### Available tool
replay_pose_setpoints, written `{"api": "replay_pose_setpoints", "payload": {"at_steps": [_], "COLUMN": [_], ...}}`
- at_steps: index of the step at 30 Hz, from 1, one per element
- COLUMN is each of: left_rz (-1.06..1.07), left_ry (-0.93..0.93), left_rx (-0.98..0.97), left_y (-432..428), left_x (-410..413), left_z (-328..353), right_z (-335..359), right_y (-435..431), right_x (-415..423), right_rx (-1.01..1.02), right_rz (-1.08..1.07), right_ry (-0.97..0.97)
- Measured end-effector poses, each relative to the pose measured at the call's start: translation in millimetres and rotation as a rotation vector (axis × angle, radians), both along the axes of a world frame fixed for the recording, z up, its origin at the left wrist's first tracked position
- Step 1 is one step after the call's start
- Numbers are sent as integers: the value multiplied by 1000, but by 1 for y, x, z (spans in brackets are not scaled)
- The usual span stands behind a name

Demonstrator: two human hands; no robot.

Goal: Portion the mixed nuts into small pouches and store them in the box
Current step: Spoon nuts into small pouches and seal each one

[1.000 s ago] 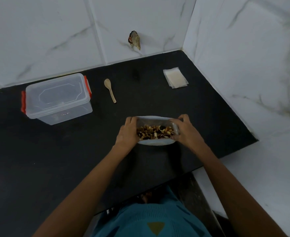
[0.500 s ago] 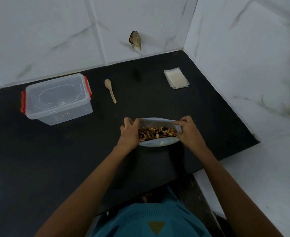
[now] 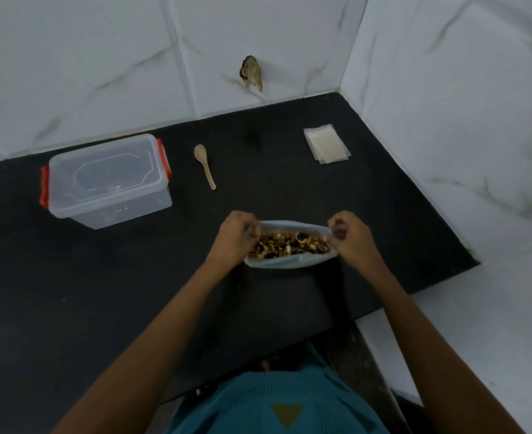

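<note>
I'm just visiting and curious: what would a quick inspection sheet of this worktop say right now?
Surface: black countertop in a tiled corner.
Job's things: open bag of mixed nuts, centre; clear box, red clips, lid on, back left; wooden spoon right of it; small pouches stacked, back right.
Clutter: nothing seen.
Hands: left hand and right hand each pinch one end of the bag's mouth.
Cables: nothing seen.
Surroundings: white marbled wall tiles; small unclear object on the back wall.
</note>
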State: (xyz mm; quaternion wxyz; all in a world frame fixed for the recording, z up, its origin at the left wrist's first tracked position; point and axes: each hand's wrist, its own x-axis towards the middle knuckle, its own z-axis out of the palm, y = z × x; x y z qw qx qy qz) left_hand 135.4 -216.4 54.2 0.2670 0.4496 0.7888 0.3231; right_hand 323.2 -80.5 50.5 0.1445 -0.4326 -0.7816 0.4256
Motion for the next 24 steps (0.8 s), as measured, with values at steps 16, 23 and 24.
{"api": "replay_pose_setpoints", "payload": {"at_steps": [16, 23, 24], "left_rz": [157, 343, 365], "left_ry": [-569, -922, -931], "left_rx": [-74, -38, -28], "left_y": [17, 23, 24], "left_x": [-28, -32, -33], "left_z": [-12, -23, -25], "right_z": [-15, -13, -14], "right_y": [23, 21, 21], "right_x": [-13, -23, -23], "right_rx": [-528, -1008, -1010], "right_rz": [-232, -514, -511], "right_ry": [65, 448, 454]}}
